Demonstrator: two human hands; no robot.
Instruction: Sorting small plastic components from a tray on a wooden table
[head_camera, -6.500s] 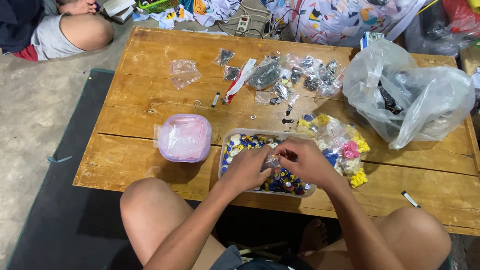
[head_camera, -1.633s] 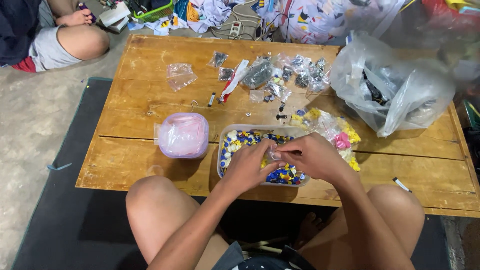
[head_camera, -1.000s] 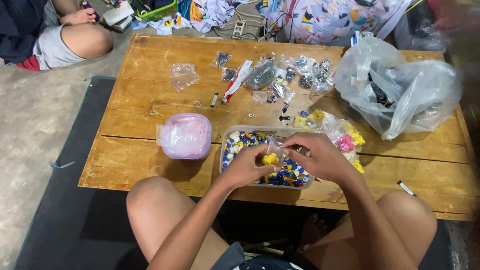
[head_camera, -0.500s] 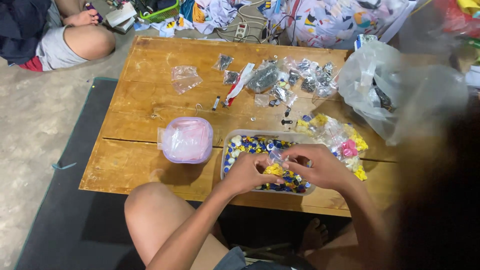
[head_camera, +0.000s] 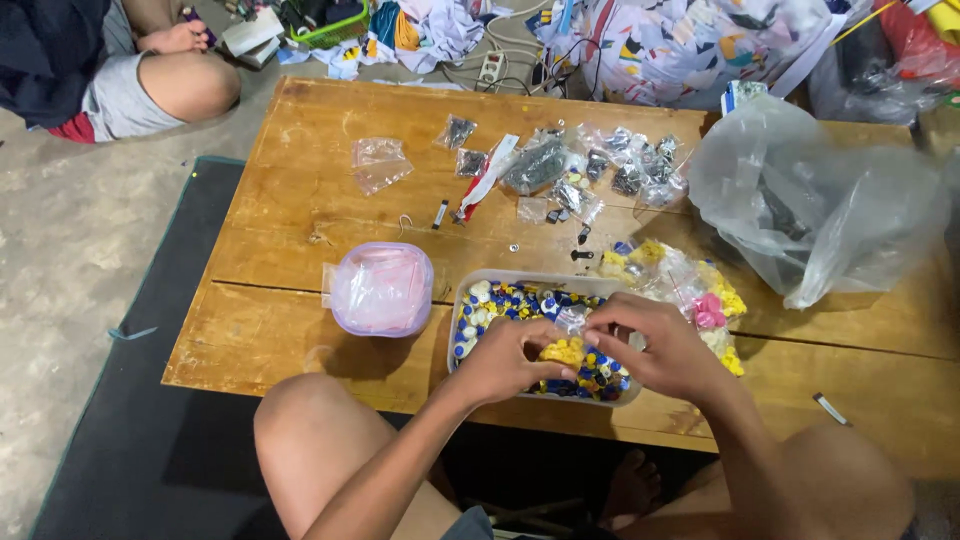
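Head view: left hand (head_camera: 510, 360) and right hand (head_camera: 655, 350) both pinch a small clear bag (head_camera: 572, 320) of yellow pieces over tray (head_camera: 460, 318) of beads, lower centre of counter (head_camera: 290, 210).

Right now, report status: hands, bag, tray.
Left hand and right hand pinching small clear bag of yellow pieces. Over bead tray. Nothing blocking.

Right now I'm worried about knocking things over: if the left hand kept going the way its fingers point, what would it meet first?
The left hand points rightward; it would meet the right hand first, across the small clear bag between them.
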